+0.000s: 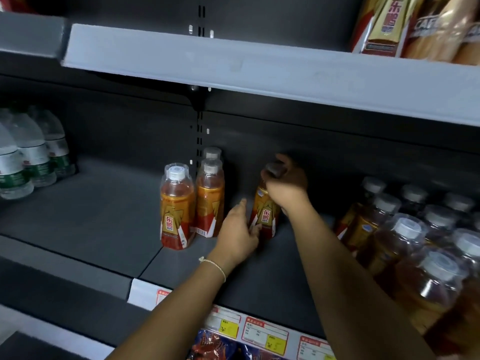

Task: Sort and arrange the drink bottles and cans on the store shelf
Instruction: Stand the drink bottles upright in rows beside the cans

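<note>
- Running along the nearest edge, the shelf [197, 276] carried its price tags [265, 333] on the front lip, with dark deck open between the two forearms.
- At the near right, a crowded block of amber bottles [405, 255] stood in rows, blurred but upright.
- Further in, the left hand [237, 235] lay against the lower label of the held bottle [265, 216], its fingers [253, 231] fairly straight and touching rather than wrapping it.
- Above, the right hand [285, 178] curled over the cap, gripping the top of that same bottle, which stood on the shelf deck slightly tilted.
- Just left of it, apart from it, stood a front bottle [176, 206] and, in a file beside it, the second bottle [210, 198] and a rear bottle [212, 153].
- Doing this step well probably meant sliding the held bottle left until it lined up beside the second bottle, label outward, base flat, with the low hand steadying the foot so the neighbours were not knocked.
- Far left, water bottles [28, 157] kept their own group.
</note>
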### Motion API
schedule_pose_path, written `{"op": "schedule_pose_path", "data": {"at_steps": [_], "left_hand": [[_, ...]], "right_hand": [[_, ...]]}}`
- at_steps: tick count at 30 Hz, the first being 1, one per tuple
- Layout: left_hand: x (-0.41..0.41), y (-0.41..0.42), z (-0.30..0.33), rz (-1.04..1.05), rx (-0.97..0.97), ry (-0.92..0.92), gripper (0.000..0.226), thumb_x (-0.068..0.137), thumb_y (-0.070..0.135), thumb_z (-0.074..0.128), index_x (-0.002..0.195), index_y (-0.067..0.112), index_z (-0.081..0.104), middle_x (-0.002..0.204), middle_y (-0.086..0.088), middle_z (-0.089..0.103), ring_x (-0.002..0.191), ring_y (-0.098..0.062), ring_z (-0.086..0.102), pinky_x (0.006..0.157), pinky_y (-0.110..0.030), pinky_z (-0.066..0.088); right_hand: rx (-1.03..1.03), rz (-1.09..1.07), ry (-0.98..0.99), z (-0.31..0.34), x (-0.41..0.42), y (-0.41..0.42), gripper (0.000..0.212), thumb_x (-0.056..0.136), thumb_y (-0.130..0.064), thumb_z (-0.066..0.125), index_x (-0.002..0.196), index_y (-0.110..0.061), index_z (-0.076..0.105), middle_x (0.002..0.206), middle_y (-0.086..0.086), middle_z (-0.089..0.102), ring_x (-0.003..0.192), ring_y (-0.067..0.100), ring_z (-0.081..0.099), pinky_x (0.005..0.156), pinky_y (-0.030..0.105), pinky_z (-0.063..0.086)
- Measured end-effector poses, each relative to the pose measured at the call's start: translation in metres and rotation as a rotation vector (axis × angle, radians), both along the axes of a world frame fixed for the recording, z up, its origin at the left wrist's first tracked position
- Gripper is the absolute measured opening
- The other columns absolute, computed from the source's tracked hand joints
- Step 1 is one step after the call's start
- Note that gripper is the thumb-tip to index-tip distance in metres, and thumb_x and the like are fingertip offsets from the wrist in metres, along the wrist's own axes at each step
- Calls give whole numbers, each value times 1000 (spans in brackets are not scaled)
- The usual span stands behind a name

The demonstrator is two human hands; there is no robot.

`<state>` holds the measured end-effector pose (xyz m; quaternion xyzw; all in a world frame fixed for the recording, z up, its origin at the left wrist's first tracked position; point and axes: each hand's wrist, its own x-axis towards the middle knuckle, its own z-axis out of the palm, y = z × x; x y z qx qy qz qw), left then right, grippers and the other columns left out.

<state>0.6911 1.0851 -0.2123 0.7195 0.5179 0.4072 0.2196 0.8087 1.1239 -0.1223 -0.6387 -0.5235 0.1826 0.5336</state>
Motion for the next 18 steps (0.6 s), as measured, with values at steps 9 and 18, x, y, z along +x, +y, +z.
{"op": "schedule_pose_path", "data": {"at_steps": [9, 18], "left_hand": [[47, 9, 9, -187, -42, -1, 72, 81, 16, 75, 143, 14, 39, 126, -5, 61, 115, -20, 59, 94, -20, 43], [80, 19, 0, -272, -57, -41, 45, 80, 15, 75, 120, 14, 53, 102, -2, 69, 92, -19, 66, 78, -24, 51]], "right_hand": [[66, -151, -38, -6, 40, -55, 66, 87, -29, 76, 145, -14, 49, 133, 5, 62, 123, 21, 57, 91, 13, 36], [89, -206, 129, -45, 51, -82, 43, 100, -28, 55, 141, -16, 49, 127, 7, 63, 119, 22, 60, 99, 28, 46]]}}
